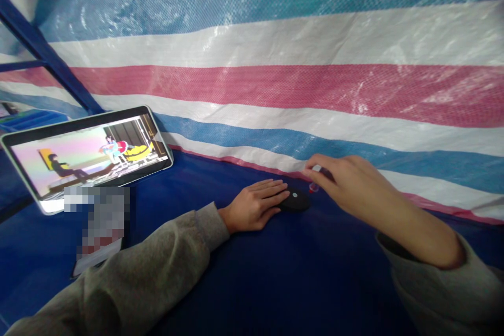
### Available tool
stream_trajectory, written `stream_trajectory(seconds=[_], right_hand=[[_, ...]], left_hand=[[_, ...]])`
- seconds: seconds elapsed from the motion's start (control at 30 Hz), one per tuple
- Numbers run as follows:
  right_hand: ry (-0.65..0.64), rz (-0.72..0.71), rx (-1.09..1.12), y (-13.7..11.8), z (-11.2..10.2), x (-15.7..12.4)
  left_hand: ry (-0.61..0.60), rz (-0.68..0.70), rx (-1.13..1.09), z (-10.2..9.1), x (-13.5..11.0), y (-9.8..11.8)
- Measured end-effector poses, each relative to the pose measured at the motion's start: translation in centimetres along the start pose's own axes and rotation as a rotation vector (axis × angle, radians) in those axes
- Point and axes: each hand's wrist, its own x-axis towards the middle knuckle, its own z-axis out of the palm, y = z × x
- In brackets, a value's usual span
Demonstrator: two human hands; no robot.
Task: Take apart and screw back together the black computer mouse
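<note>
My left hand (258,203) lies flat with its fingers stretched out, the fingertips resting on a flat black oval object (300,200) with a small pale round dot on it. I cannot make out what kind of thing the oval is. To its right, my right hand (344,178) is raised, thumb and fingers pinched on a small object with a white end and a clear reddish tip (314,187). The reddish tip points down just past the oval's right end. Most of the small object is hidden by my fingers.
A tablet (88,155) with a lit cartoon picture leans at the left. In front of it lies a phone-like device (102,252), partly blurred out. Striped plastic sheeting (275,84) rises behind the dark blue surface (252,278). Blue frame bars (65,76) stand at the upper left.
</note>
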Motion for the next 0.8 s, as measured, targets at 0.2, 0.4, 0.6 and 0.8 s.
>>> stream_trajectory(seconds=[0.2,0.4,0.6,0.8], right_hand=[[0.013,-0.014,0.017,0.04,-0.07,-0.06],[0.019,-0.005,0.045,-0.02,-0.15,-0.07],[0.006,0.007,0.052,-0.25,-0.32,0.00],[0.018,0.012,0.046,-0.09,-0.29,-0.03]], left_hand=[[-0.003,-0.002,-0.001,-0.12,0.03,0.06],[-0.009,-0.006,0.007,-0.05,0.01,0.05],[-0.001,-0.003,0.007,-0.16,0.05,0.09],[0.003,-0.006,-0.005,-0.05,0.06,0.07]])
